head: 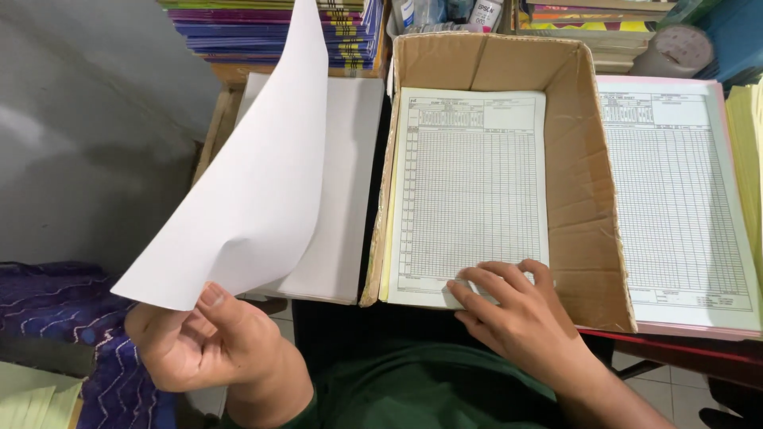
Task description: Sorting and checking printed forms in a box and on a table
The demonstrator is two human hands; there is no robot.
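Note:
My left hand [208,342] pinches the lower corner of a blank white sheet [246,183], lifted and curled up over a flat stack of white paper [343,191]. My right hand [509,314] rests with spread fingers on the lower edge of a printed grid form [469,191]. That form tops a stack lying inside an open cardboard box [584,199].
Another stack of grid forms on pink paper [675,206] lies right of the box, with yellow sheets [747,143] beyond. Piled coloured notebooks [262,32] sit at the back. A purple patterned cloth [71,318] is at lower left. A grey wall is on the left.

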